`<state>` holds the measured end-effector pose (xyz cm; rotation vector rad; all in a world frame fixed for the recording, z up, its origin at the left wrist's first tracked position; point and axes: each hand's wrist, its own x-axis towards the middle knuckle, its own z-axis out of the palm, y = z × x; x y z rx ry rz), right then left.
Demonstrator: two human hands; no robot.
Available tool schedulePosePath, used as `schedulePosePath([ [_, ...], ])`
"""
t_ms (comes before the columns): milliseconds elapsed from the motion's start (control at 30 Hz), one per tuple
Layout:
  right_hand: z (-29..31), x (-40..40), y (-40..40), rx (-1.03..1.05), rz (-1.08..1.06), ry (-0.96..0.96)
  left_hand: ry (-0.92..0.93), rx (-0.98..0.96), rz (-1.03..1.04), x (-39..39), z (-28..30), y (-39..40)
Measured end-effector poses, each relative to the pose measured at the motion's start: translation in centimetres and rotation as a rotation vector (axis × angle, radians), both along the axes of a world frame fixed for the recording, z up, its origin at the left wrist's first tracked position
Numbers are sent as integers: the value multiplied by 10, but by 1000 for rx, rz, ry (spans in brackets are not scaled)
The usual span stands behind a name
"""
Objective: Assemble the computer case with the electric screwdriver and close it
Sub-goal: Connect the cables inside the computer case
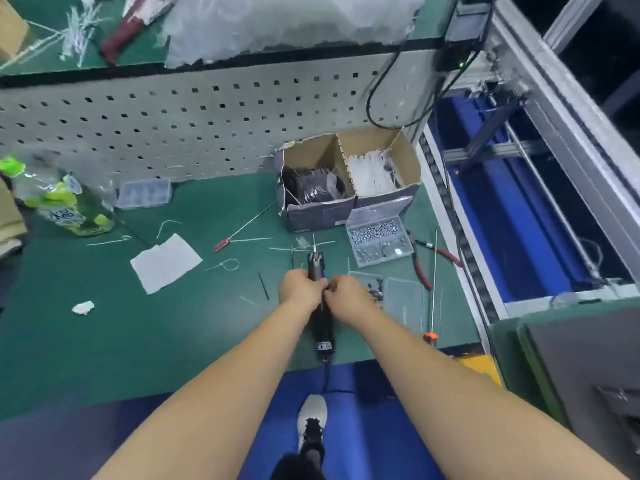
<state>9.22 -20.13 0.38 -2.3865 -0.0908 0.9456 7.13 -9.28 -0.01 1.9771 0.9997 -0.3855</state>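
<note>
Nearest the camera: two bare forearms reach forward over the green bench mat (138, 341). Below them, a grey-white shoe (311, 422) on blue floor.

Left hand (299, 285): fingers curled round the upper barrel of the electric screwdriver (320, 306), gripping it. Right hand (348, 296): fingertips pinch at the screwdriver body about mid-length, just beside the left hand. What the right fingers pinch exactly: cannot tell, too small.

Screwdriver: black, lying along the line of sight over the mat, bit end pointing away toward the pegboard (173, 126), cord end hanging past the near mat edge.

Just right of the hands: clear plastic tray (403, 294) with small dark parts at its left end. Beyond it, open screw box (379, 237) full of silver screws. Red-handled pliers (424, 261) to the right of that box.

Behind: cardboard carton (346, 174) with two compartments, black ties left, white ties right. A red-handled thin screwdriver (242, 228) lies left of the carton. Loose white cable ties are scattered on the mat.

Left side: white cloth (165, 263), crumpled paper bit (83, 307), green bottle in plastic wrap (65, 202).

Far right, lower corner: grey computer case (588, 375), well apart from both hands.
</note>
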Motion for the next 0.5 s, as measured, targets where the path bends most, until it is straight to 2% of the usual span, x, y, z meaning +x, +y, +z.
schedulePosePath([
  [133, -14, 6, 12, -68, -7, -2, 53, 85, -83, 9, -12, 0],
  [300, -3, 13, 14, -73, -10, 24, 11, 128, -143, 14, 0, 0],
  [400, 24, 32, -6, -71, -11, -8, -126, 124, -175, 28, 29, -15],
  [500, 75, 57, -57, -97, -6, -136, -320, 37, -311, 55, 79, -67],
])
